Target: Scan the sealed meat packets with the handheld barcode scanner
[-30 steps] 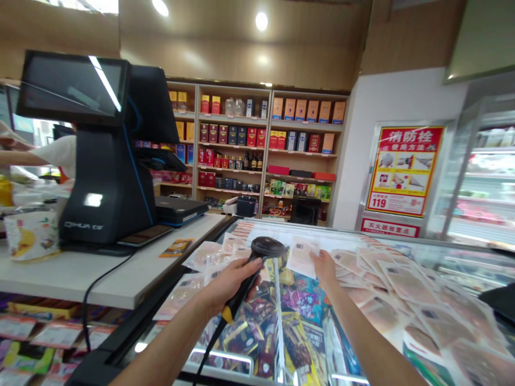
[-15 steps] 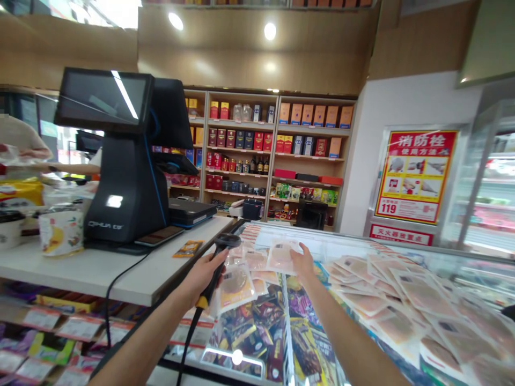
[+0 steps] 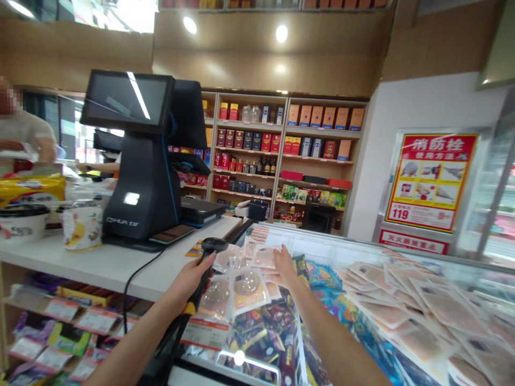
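Observation:
My left hand (image 3: 195,276) is closed around the handle of a black barcode scanner (image 3: 214,245), its head uppermost and a dark cable hanging below. My right hand (image 3: 285,265) pinches the right edge of a flat, clear plastic packet (image 3: 264,257) with pale contents. Below and left of that packet, more clear packets lie on the glass freezer top, among them one with a round, yellowish content (image 3: 248,289) and another beside it (image 3: 216,299). The scanner's head is apart from the packet in my right hand.
A spread pile of similar flat packets (image 3: 402,305) covers the right side of the freezer glass (image 3: 322,238). A cash register (image 3: 140,182) stands on the white counter (image 3: 139,265) at left, near paper cups (image 3: 82,228). A person (image 3: 30,136) is at far left.
My right hand has moved left with the packet. The scanner in my left hand has moved left, away from that packet. The camera view has turned slightly left.

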The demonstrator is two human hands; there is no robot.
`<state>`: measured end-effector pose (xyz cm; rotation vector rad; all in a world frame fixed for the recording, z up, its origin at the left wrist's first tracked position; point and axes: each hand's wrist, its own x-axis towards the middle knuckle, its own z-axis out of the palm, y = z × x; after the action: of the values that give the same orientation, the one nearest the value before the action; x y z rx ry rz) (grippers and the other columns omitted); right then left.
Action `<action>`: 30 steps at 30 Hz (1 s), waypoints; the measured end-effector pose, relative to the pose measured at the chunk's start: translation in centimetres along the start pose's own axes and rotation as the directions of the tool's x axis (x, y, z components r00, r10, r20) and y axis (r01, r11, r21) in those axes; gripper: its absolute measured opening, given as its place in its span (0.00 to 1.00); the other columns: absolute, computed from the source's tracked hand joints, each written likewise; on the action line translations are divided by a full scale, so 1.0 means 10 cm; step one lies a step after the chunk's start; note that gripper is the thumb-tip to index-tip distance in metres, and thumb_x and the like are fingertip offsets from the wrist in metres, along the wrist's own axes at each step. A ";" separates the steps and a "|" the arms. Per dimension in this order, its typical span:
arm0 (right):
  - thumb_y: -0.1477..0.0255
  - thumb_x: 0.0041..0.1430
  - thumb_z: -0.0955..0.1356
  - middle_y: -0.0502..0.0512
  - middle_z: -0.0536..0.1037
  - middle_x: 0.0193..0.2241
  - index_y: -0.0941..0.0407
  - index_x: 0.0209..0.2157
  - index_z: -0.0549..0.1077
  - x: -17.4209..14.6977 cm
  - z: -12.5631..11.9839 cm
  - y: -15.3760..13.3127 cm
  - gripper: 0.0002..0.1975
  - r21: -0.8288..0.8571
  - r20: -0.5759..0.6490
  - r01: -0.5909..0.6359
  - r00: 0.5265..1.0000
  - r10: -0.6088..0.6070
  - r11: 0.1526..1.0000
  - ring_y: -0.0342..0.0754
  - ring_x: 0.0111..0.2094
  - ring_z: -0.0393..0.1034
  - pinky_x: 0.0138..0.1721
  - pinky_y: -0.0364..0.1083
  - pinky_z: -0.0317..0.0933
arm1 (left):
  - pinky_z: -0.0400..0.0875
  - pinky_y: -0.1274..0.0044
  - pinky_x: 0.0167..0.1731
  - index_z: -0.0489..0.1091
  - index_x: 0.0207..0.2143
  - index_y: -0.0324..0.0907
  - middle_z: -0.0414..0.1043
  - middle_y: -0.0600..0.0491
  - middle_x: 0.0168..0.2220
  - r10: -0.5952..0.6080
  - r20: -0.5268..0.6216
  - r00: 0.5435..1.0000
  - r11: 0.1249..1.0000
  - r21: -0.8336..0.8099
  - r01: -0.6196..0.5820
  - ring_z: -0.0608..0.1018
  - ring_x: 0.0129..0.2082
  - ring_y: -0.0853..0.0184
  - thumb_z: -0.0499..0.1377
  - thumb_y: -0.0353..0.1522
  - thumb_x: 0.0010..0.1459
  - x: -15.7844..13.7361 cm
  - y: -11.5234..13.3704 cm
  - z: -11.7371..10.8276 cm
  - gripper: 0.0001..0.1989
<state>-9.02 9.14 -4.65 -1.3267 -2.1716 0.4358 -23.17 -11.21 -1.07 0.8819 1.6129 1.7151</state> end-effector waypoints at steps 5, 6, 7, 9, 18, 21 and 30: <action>0.64 0.54 0.48 0.63 0.58 0.50 0.65 0.53 0.47 -0.06 0.01 -0.07 0.27 0.056 0.015 -0.079 0.997 0.078 0.995 0.47 0.51 0.51 0.46 0.45 0.48 | 0.56 0.83 0.10 0.60 0.22 0.39 0.61 0.60 0.14 -0.006 0.029 1.000 1.000 -0.012 0.006 0.64 0.11 0.76 0.54 0.47 0.39 -0.03 0.02 0.08 0.19; 0.64 0.54 0.48 0.63 0.57 0.50 0.65 0.53 0.47 -0.06 -0.02 -0.05 0.27 0.059 0.014 -0.063 0.998 0.062 0.996 0.47 0.51 0.50 0.47 0.45 0.47 | 0.56 0.83 0.10 0.60 0.22 0.39 0.61 0.60 0.15 -0.008 0.039 0.999 1.000 -0.017 0.008 0.64 0.11 0.76 0.54 0.47 0.39 -0.04 0.03 0.10 0.19; 0.65 0.54 0.48 0.62 0.56 0.51 0.65 0.53 0.47 -0.07 -0.05 -0.02 0.27 0.058 0.011 -0.048 0.999 0.047 0.997 0.46 0.52 0.49 0.48 0.44 0.46 | 0.55 0.84 0.10 0.60 0.23 0.39 0.61 0.60 0.15 -0.010 0.049 0.999 1.000 -0.022 0.011 0.63 0.11 0.76 0.54 0.46 0.40 -0.05 0.05 0.14 0.18; 0.65 0.54 0.48 0.61 0.55 0.52 0.65 0.53 0.48 -0.09 -0.14 0.08 0.26 0.033 -0.007 -0.019 1.000 0.019 0.999 0.46 0.52 0.48 0.48 0.43 0.45 | 0.55 0.84 0.10 0.60 0.24 0.39 0.61 0.60 0.15 -0.020 0.077 0.997 0.999 -0.029 0.022 0.63 0.11 0.77 0.54 0.46 0.40 -0.08 0.08 0.22 0.18; 0.61 0.50 0.55 0.56 0.51 0.53 0.53 0.52 0.49 -0.73 -0.92 1.12 0.27 -0.476 -0.107 0.069 0.985 -0.136 0.877 0.54 0.54 0.38 0.49 0.59 0.35 | 0.56 0.83 0.12 0.61 0.23 0.39 0.62 0.58 0.15 -0.045 0.293 0.955 0.997 -0.050 0.062 0.64 0.12 0.76 0.54 0.45 0.40 -0.25 0.15 0.77 0.18; 0.58 0.47 0.57 0.56 0.51 0.53 0.51 0.51 0.52 -0.98 -1.15 1.53 0.28 -0.615 -0.081 0.049 0.989 -0.125 0.787 0.57 0.54 0.36 0.48 0.62 0.32 | 0.56 0.83 0.12 0.59 0.22 0.39 0.62 0.59 0.15 -0.065 0.336 0.940 0.994 -0.057 0.089 0.64 0.12 0.76 0.55 0.45 0.41 -0.30 0.15 0.95 0.17; 0.59 0.52 0.50 0.54 0.47 0.55 0.50 0.53 0.48 -1.05 -1.17 1.86 0.25 -0.624 -0.069 -0.017 0.997 -0.033 0.782 0.55 0.54 0.38 0.45 0.59 0.43 | 0.56 0.83 0.13 0.59 0.22 0.39 0.63 0.58 0.16 -0.071 0.392 0.917 0.996 -0.013 0.083 0.65 0.13 0.76 0.53 0.45 0.42 -0.32 0.14 1.28 0.17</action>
<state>15.06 8.21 -8.26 -1.6279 -2.3475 -0.3902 -10.89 -6.39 0.57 1.0556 1.3309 1.3949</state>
